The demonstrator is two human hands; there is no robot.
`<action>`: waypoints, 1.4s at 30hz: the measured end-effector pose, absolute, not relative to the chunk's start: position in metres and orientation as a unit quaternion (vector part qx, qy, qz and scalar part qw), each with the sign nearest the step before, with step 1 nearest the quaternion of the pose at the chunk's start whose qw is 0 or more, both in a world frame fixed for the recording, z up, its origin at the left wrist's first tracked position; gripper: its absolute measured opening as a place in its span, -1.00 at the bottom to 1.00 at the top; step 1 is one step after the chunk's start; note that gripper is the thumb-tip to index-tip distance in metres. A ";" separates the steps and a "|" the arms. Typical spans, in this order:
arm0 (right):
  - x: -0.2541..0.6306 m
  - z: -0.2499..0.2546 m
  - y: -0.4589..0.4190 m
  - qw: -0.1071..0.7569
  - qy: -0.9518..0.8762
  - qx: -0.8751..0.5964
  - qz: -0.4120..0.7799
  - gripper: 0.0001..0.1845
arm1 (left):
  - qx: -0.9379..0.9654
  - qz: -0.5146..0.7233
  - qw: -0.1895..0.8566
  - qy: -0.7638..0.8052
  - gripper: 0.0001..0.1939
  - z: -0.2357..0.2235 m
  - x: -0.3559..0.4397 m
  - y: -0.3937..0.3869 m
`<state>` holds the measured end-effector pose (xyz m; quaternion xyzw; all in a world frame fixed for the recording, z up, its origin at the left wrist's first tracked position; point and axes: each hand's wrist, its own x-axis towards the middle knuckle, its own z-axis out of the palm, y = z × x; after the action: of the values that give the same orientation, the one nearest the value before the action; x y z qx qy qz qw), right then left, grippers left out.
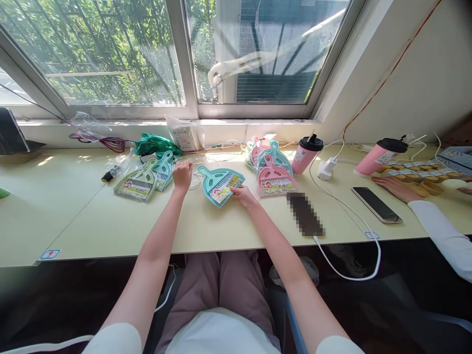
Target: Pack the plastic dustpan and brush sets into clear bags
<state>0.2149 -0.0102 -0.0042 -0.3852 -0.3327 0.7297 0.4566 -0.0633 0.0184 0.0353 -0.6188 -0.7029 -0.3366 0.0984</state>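
In the head view, a turquoise mini dustpan and brush set (211, 186) with a printed label card lies tilted over the table. My right hand (243, 195) pinches its lower right edge by the label. To the left of its handle, my left hand (182, 176) is closed with curled fingers; whatever may be inside them is hidden. Beside my left wrist rest a bagged green dustpan set (137, 184) and a turquoise set (164, 173). Right of my right hand is a pile of sets, with a pink dustpan set (275, 177) in front.
A phone on a cable (306, 215), a pink cup (308, 153) and a power plug (326, 168) stand to the right. Farther right are another phone (376, 204), a second pink cup (381, 156) and another person's hand (393, 187). A green plastic bag (157, 144) lies by the window.
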 end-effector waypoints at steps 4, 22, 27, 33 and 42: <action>0.211 -0.008 -0.011 0.490 -0.327 -0.369 0.720 -0.76 | -0.679 -0.376 0.105 -0.622 -0.78 0.038 -0.047 0.016; 0.210 0.002 -0.014 0.598 -0.268 -0.289 0.698 -0.69 | -0.603 -0.574 0.026 -0.553 -0.62 0.066 0.010 -0.014; 0.210 0.004 -0.015 0.588 -0.289 -0.300 0.693 -0.74 | -0.507 -0.623 -0.272 -0.530 -0.13 0.064 0.009 0.002; 0.211 0.001 -0.011 0.572 -0.288 -0.330 0.694 -0.72 | -0.521 -0.542 -0.553 -0.359 -0.08 0.047 0.013 0.005; 0.210 0.000 -0.009 0.632 -0.243 -0.360 0.642 -0.68 | -0.487 -0.560 -0.571 -0.351 -0.08 0.029 0.040 -0.005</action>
<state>0.2102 -0.0092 0.0000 -0.3605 -0.2431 0.6420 0.6315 0.0397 -0.0054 0.0294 -0.4871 -0.3513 -0.5599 -0.5709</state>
